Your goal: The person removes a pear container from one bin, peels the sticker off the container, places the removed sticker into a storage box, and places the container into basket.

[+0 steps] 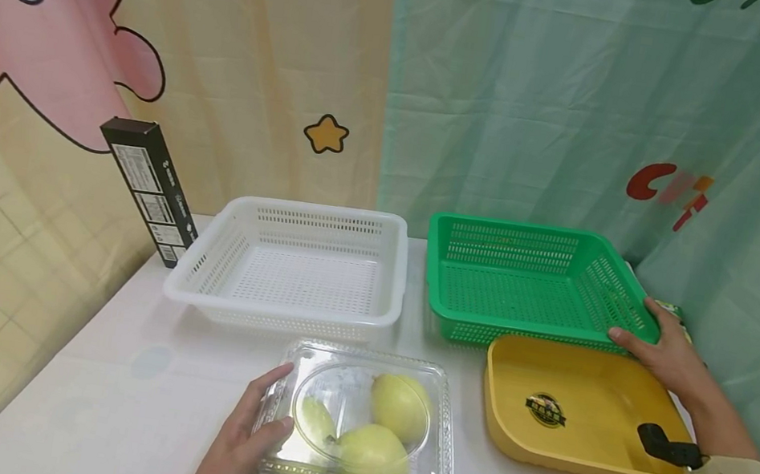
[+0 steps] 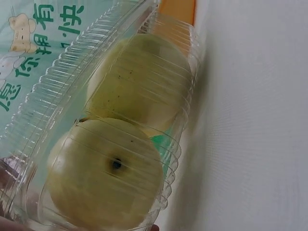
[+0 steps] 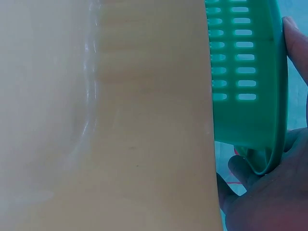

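Holding clamshell (image 1: 363, 429) L edge, L grip (image 1: 242, 436) curled | R grip (image 1: 662, 354) clasps green basket (image 1: 527, 282) near-R corner.

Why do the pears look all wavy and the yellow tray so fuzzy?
Left wrist view: the clear ribbed box bends the look of the pears. Right wrist view: the yellow tray sits too close, out of focus. Head view: everything is sharp, evenly lit, with glare on the box lid.

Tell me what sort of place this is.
Probably a staged tabletop set, not a real kitchen: printed cartoon curtains hang behind a white table holding baskets and a box of pears.
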`<action>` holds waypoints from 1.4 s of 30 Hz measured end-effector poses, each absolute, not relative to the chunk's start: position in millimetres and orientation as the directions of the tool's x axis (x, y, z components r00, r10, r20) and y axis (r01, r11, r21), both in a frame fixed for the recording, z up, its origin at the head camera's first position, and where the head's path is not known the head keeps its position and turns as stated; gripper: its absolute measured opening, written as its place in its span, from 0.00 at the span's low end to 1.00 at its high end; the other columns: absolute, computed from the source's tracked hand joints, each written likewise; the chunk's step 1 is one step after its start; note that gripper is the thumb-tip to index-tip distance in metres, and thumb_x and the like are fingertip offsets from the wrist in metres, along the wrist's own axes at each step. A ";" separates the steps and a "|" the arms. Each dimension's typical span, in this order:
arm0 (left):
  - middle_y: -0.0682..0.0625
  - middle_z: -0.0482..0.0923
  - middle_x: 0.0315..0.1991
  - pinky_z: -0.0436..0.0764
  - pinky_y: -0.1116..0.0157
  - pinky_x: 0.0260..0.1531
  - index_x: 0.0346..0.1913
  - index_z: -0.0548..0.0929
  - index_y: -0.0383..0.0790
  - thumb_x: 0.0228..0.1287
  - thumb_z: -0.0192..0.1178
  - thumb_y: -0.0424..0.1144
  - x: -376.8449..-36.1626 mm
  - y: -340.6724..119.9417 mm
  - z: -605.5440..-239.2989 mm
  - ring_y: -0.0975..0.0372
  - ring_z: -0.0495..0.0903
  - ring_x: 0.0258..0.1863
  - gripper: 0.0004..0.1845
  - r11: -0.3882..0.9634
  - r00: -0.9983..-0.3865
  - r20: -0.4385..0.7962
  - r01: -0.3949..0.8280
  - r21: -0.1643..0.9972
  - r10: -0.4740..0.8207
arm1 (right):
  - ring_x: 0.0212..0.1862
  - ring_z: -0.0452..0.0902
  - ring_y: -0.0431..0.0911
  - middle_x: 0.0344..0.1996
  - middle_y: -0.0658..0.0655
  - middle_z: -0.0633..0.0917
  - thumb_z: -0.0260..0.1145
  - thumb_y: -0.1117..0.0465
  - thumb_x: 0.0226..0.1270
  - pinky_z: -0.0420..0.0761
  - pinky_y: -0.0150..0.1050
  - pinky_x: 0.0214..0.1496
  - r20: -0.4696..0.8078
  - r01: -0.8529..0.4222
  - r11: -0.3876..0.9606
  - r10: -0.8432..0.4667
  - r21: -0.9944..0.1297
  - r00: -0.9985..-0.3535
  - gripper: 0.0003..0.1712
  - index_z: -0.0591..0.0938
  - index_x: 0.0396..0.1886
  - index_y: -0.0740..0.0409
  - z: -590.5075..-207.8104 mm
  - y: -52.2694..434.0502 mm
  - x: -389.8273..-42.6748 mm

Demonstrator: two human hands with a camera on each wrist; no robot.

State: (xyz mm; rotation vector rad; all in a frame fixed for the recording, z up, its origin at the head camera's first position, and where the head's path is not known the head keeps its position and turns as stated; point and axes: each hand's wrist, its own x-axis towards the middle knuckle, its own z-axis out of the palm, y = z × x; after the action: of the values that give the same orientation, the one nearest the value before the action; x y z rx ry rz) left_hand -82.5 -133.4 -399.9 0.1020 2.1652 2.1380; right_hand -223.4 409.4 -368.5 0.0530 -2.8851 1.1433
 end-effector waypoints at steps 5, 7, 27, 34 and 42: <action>0.40 0.38 0.75 0.57 0.31 0.60 0.69 0.57 0.59 0.66 0.52 0.38 -82.5 -132.6 -398.6 0.38 0.38 0.73 0.31 -0.037 -0.989 -0.026 -0.032 0.999 0.145 | 0.67 0.39 0.78 0.71 0.76 0.32 0.54 0.45 0.70 0.50 0.75 0.58 0.042 -0.041 0.734 -0.017 -0.678 -0.999 0.53 0.31 0.74 0.60 -368.8 409.7 -224.4; 0.40 0.38 0.75 0.62 0.33 0.59 0.70 0.56 0.57 0.66 0.51 0.37 -82.7 -132.9 -397.8 0.38 0.41 0.73 0.31 -0.056 -0.987 -0.026 -0.035 0.998 0.156 | 0.67 0.39 0.78 0.71 0.76 0.32 0.54 0.44 0.70 0.51 0.75 0.58 0.041 -0.039 0.736 -0.016 -0.675 -0.999 0.53 0.31 0.74 0.60 -369.2 410.3 -225.3; 0.56 0.41 0.76 0.31 0.34 0.65 0.69 0.58 0.59 0.67 0.52 0.38 -94.6 -130.5 -366.2 0.54 0.23 0.75 0.30 -0.093 -0.987 -0.005 -0.020 0.995 0.160 | 0.67 0.38 0.79 0.71 0.76 0.31 0.53 0.44 0.70 0.50 0.75 0.58 0.037 -0.032 0.734 -0.009 -0.678 -0.999 0.53 0.30 0.74 0.60 -366.9 408.6 -222.5; 0.57 0.43 0.75 0.35 0.38 0.69 0.69 0.59 0.57 0.67 0.50 0.36 -103.7 -125.7 -354.7 0.56 0.35 0.75 0.29 -0.126 -0.990 -0.010 -0.027 0.992 0.137 | 0.67 0.38 0.79 0.71 0.76 0.31 0.53 0.44 0.70 0.50 0.75 0.58 0.034 -0.030 0.734 -0.010 -0.678 -0.999 0.53 0.30 0.74 0.60 -367.6 409.1 -222.5; 0.55 0.44 0.75 0.43 0.33 0.65 0.69 0.59 0.58 0.67 0.50 0.37 -113.4 -119.3 -340.7 0.54 0.42 0.74 0.29 -0.177 -0.990 -0.019 -0.044 0.983 0.137 | 0.68 0.37 0.78 0.71 0.76 0.31 0.53 0.44 0.70 0.50 0.75 0.59 0.033 -0.032 0.728 -0.013 -0.685 -0.999 0.53 0.29 0.73 0.59 -368.7 410.5 -223.6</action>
State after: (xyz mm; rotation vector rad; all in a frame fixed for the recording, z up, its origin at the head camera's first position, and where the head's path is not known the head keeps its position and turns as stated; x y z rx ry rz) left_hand -113.4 -119.3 -340.7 0.1105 1.9344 2.3211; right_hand -223.6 410.5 -368.7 0.0384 -2.8960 1.1486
